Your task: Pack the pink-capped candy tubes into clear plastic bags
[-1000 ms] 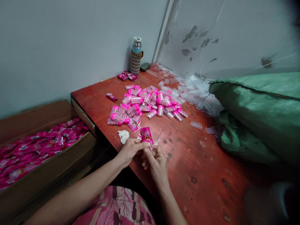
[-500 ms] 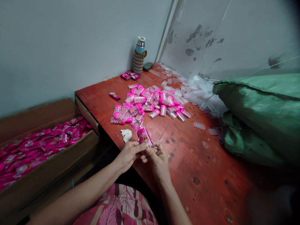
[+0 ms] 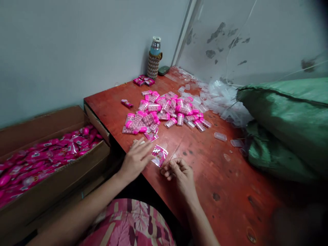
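A small pink printed wrapper (image 3: 159, 155) with shiny clear edges is at the front edge of the red table, between my two hands. My left hand (image 3: 135, 159) is spread flat, its fingertips over the spot by the jar pile and its thumb beside the wrapper. Right of the wrapper, my right hand (image 3: 179, 172) has its fingers curled in a pinch near the lower corner; what they hold, if anything, is hidden. A second pink wrapper (image 3: 151, 136) lies farther back, partly under the clear jars of pink beads (image 3: 153, 118) with bright pink caps.
A cardboard box (image 3: 94, 153) of pink packets (image 3: 53, 150) stands left of the table. Clear empty containers (image 3: 217, 99) and a green sack (image 3: 287, 126) fill the right side. A bottle in a knitted cover (image 3: 153, 65) and small pink boxes (image 3: 143, 81) are at the back.
Both hands were together on the wrapper's near end. Now my left hand has come off it, spreading leftward over the white crumpled lump, and my right hand has shifted slightly right.
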Tool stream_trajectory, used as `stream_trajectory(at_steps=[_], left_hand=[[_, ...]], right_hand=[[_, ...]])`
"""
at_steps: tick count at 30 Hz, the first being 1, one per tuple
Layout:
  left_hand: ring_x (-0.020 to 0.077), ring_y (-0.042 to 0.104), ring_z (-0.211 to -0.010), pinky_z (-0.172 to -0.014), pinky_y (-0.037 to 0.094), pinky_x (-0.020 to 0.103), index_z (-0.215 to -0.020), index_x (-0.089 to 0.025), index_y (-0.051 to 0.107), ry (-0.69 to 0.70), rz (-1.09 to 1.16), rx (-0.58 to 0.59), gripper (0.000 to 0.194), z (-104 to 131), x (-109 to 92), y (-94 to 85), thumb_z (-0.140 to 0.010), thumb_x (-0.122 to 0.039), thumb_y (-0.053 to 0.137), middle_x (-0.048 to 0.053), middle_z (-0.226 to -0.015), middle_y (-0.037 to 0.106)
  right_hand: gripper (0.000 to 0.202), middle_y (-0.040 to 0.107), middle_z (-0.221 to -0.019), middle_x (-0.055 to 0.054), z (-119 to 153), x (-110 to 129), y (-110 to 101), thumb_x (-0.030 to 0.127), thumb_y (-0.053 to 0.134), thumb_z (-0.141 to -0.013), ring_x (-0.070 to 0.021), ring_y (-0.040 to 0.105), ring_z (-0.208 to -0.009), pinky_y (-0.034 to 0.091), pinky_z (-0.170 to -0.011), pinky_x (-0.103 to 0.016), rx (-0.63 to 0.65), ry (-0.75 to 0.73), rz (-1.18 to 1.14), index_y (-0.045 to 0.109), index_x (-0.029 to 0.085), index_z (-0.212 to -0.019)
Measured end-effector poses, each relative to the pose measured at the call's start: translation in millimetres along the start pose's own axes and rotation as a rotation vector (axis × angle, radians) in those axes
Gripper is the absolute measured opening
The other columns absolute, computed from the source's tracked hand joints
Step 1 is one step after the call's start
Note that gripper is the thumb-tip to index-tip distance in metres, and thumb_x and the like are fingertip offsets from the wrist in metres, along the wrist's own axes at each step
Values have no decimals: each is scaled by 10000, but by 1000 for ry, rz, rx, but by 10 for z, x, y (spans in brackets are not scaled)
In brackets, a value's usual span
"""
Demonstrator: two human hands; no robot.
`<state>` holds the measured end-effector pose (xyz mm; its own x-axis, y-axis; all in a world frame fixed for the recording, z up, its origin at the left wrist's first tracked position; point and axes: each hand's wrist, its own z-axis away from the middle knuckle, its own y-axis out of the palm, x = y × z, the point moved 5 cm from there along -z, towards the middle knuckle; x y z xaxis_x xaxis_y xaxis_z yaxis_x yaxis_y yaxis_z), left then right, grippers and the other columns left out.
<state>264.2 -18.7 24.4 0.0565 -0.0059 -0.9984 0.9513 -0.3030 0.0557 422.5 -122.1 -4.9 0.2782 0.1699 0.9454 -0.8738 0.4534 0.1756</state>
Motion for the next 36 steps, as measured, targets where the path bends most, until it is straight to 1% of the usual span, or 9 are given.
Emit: stream_trajectory(at_steps=[4,10,14,16,19,23,27,31,36], left_hand=[[233,222,-1317,-1069,-47,460,-865,-272,681,145,-228,212,294,8,142,386,-625,-104,701,45,-1203,573],[194,205,-1324,-1064,-78,466,-754,-277,669,124,-188,184,215,-33,241,403,-668,-80,657,24,-1117,627],[213,298,-1287,-1080,31,474,-705,-237,670,48,-37,128,185,-26,244,404,-632,-68,687,66,-982,678],[233,362,-1251,-1075,73,510,-762,-222,678,169,-149,123,153,-3,218,399,-668,-102,667,63,-963,684],[254,404,-1220,-1060,90,566,-888,-212,668,550,-510,137,178,89,136,429,-758,-129,580,39,-1023,672],[251,421,-1206,-1047,204,539,-998,-213,635,787,-709,99,233,184,34,437,-795,-152,539,43,-1098,642],[250,545,-1063,-899,437,402,-1082,-191,600,353,-425,88,344,80,29,259,-762,-316,587,92,-1132,615],[192,629,-684,-676,509,318,-734,-133,674,-198,-25,207,297,58,216,104,-740,-413,574,39,-707,660],[125,578,-545,-627,497,277,-584,-111,640,-436,252,70,268,81,355,-169,-615,-368,706,4,-552,598]], right_hand=[[242,638,-617,-8,14,-23,5,394,599,-767,-90,549,-466,414,-432,-183,5,3,27,510,171,-732],[254,632,-601,-6,-20,59,-14,409,590,-766,-100,564,-479,405,-438,-186,-12,-31,106,518,172,-708],[243,617,-605,-1,-61,65,-24,406,556,-789,-111,563,-500,431,-475,-211,-42,-92,207,524,174,-726],[229,625,-671,-13,-84,54,-40,405,549,-792,-133,584,-586,462,-543,-242,-93,-147,267,537,176,-773],[248,632,-824,-35,-123,61,-32,380,602,-753,-168,601,-766,479,-682,-293,-167,-233,267,542,183,-890],[332,605,-734,21,-204,68,86,331,656,-712,-140,591,-653,476,-605,-270,-105,-155,53,500,213,-981],[336,587,-671,53,-269,166,217,284,679,-694,-112,570,-604,449,-568,-225,-55,-137,-4,504,226,-976],[305,577,-626,51,-365,191,454,286,683,-684,-112,550,-568,422,-534,-218,153,-71,65,521,207,-929],[191,606,-676,6,-615,369,815,357,588,-764,-137,561,-592,421,-550,-245,270,-226,448,574,189,-853]])
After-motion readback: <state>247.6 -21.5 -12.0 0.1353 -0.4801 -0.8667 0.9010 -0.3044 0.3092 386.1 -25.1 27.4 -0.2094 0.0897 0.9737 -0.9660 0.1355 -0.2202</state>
